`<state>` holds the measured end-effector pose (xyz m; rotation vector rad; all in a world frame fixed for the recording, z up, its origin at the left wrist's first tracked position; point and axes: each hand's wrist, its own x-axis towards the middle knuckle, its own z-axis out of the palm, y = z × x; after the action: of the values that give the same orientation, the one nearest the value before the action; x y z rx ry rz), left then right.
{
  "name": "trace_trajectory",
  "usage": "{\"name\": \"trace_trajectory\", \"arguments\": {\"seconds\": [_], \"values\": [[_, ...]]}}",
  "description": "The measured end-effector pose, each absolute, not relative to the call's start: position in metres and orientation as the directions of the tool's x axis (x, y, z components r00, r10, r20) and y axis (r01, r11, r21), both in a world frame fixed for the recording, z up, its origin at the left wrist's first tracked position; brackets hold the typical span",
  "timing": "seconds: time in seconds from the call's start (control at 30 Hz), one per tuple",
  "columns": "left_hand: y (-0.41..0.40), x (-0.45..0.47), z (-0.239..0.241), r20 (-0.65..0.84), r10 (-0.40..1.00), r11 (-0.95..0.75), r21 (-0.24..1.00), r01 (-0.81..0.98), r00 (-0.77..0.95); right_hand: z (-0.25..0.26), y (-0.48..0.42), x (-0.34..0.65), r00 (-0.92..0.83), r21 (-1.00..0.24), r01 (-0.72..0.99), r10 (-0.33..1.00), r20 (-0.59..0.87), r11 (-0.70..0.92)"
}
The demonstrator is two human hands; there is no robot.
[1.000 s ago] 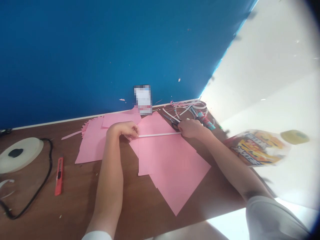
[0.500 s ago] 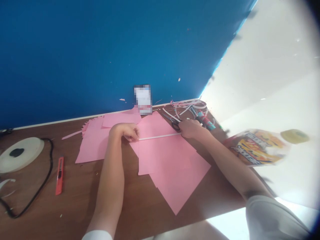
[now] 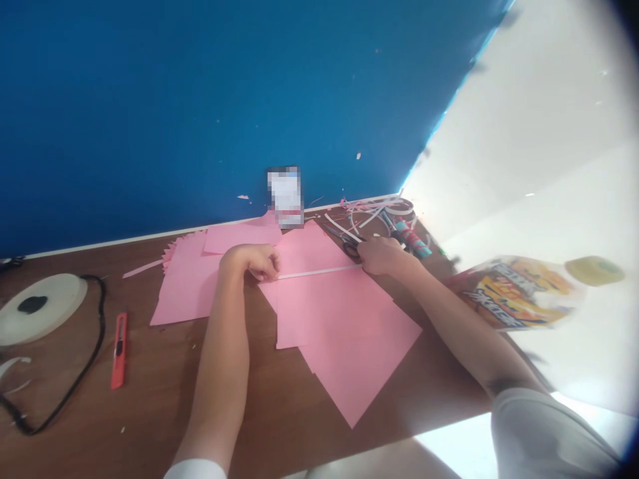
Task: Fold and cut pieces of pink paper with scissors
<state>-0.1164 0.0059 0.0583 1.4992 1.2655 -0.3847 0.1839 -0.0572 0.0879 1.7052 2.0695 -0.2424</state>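
Note:
A thin white strip [image 3: 319, 271] lies stretched across pink paper sheets [image 3: 344, 326] on the brown table [image 3: 150, 392]. My left hand [image 3: 252, 259] is curled, pinching the strip's left end. My right hand [image 3: 382, 256] is closed on the strip's right end. Black-handled scissors [image 3: 347, 243] lie just behind my right hand. More pink sheets [image 3: 190, 283] lie to the left of my left hand.
A red utility knife [image 3: 118, 350] lies at the left, near a black cable [image 3: 74, 379] and a white round device [image 3: 40, 307]. Loose white strips [image 3: 379, 209] and a glue tube [image 3: 412, 238] sit in the corner. A colourful packet [image 3: 519, 293] is at the right. A blue wall [image 3: 200, 100] stands behind.
Both hands keep holding the strip in the same place; the view has only shifted very slightly.

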Motion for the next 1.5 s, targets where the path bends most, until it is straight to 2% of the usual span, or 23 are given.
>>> {"name": "trace_trajectory", "arguments": {"seconds": [0.5, 0.67, 0.93, 1.23, 1.5], "values": [[-0.003, -0.092, 0.070, -0.797, 0.574, 0.076, 0.281, 0.957, 0.189, 0.092, -0.059, 0.181, -0.123, 0.142, 0.966, 0.867, -0.482, 0.216], [-0.003, -0.096, 0.066, -0.791, 0.571, 0.076, 0.319, 0.945, 0.221, 0.094, -0.060, 0.179, -0.120, 0.136, 0.968, 0.865, -0.488, 0.211], [-0.001, -0.114, 0.070, -0.741, 0.579, 0.082, 0.467, 0.880, 0.339, 0.091, -0.062, 0.181, -0.127, 0.125, 0.971, 0.880, -0.459, 0.205], [0.005, -0.125, 0.073, -0.710, 0.619, 0.088, 0.486, 0.869, 0.335, 0.116, -0.068, 0.182, -0.114, 0.092, 0.984, 0.937, -0.329, 0.152], [0.000, -0.124, 0.083, -0.700, 0.639, 0.151, 0.521, 0.840, 0.319, 0.113, -0.064, 0.186, -0.110, 0.021, 0.993, 0.967, -0.229, 0.118]]}}
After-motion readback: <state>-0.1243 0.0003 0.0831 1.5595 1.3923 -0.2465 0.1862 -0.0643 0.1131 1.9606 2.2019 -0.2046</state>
